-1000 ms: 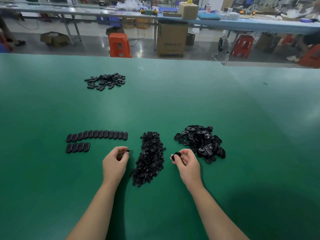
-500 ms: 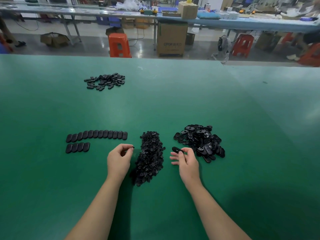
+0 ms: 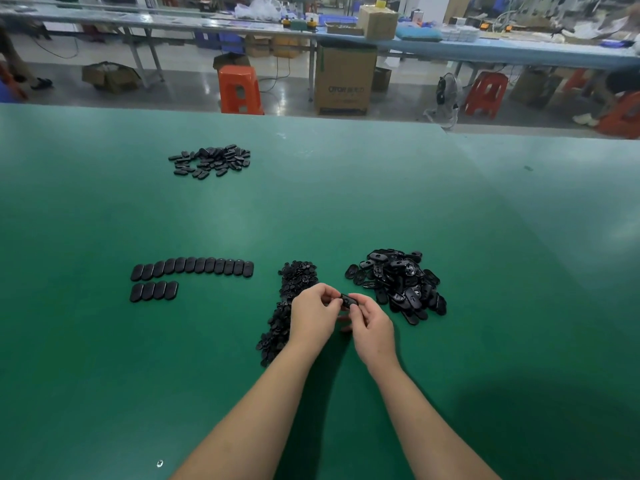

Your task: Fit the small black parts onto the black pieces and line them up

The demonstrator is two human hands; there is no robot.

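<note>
My two hands meet over the green table (image 3: 346,209) between two heaps. My right hand (image 3: 372,329) pinches a black oval piece (image 3: 349,301) at its fingertips. My left hand (image 3: 313,315) has its fingers curled against the piece's left end; the small part it holds is hidden by the fingers. A long heap of small black parts (image 3: 289,306) lies partly under my left hand. A pile of black oval pieces (image 3: 398,284) sits just right of my hands. Two rows of finished pieces (image 3: 192,266) lie flat at the left, the lower row (image 3: 154,291) shorter.
A loose scatter of black pieces (image 3: 211,161) lies farther back on the left. Beyond the table's far edge are an orange stool (image 3: 239,90), a cardboard box (image 3: 344,81), a red stool (image 3: 485,95) and long benches with clutter.
Both hands have moved toward each other. My left hand went right across the small-parts heap, and my right hand brought the oval piece left until the fingertips met.
</note>
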